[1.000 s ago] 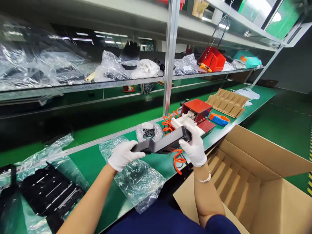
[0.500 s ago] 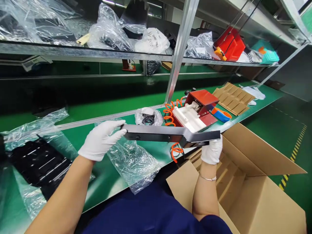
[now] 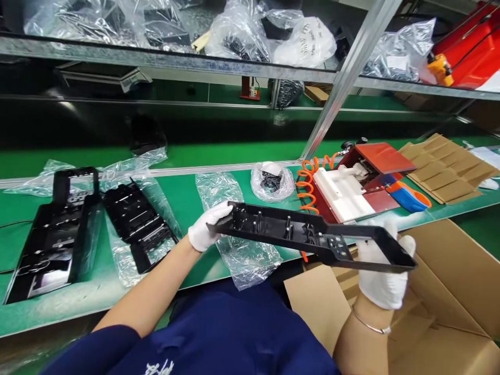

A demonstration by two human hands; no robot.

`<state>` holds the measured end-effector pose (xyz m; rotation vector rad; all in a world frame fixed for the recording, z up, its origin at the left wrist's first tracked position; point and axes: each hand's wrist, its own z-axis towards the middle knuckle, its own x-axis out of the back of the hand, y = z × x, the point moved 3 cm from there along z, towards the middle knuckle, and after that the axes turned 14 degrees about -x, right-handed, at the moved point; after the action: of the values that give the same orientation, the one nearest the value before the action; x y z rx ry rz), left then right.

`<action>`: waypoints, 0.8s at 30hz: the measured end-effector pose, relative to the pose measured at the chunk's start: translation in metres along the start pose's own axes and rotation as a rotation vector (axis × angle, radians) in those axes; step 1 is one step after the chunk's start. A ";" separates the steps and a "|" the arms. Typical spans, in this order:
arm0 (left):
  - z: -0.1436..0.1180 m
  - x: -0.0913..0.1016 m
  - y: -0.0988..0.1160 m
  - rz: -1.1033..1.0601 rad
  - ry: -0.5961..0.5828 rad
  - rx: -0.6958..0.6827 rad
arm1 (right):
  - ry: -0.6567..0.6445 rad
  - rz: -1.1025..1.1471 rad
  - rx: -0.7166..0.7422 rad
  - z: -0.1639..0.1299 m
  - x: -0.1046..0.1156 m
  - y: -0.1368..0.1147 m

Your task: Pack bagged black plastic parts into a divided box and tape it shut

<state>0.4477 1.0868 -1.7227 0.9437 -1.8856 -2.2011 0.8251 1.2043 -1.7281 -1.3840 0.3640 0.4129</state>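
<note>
left hand point(image 3: 205, 229), right hand point(image 3: 385, 276): both grip black panel point(image 3: 308, 234) | cardboard box point(image 3: 449, 291): dividers inside

Very little here can be read. The white plastic bag point(image 3: 308, 41) on the upper shelf point(image 3: 156, 58) carries dark printing across its side, several lines of it, but the letters are crumpled with the plastic and too small to make out. The dark blue garment point(image 3: 234, 338) at the bottom of the view has a bit of white script at the chest, cut off by the frame's edge; it may be a logo or a name, though no letter comes clear. The black plastic frame point(image 3: 308, 234) shows moulded ribs and posts, with no marking legible.
</note>
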 end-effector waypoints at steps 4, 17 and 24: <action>-0.007 0.004 0.013 0.119 0.065 -0.113 | -0.105 0.034 -0.230 -0.011 0.001 0.009; -0.020 -0.001 0.032 0.322 0.084 -0.189 | 0.110 -0.122 -0.304 -0.018 0.013 0.030; -0.019 0.003 0.032 0.368 0.086 -0.191 | 0.078 -0.124 -0.298 -0.019 0.014 0.030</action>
<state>0.4445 1.0620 -1.6956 0.5933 -1.6217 -2.0379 0.8228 1.1908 -1.7639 -1.7073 0.2852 0.3198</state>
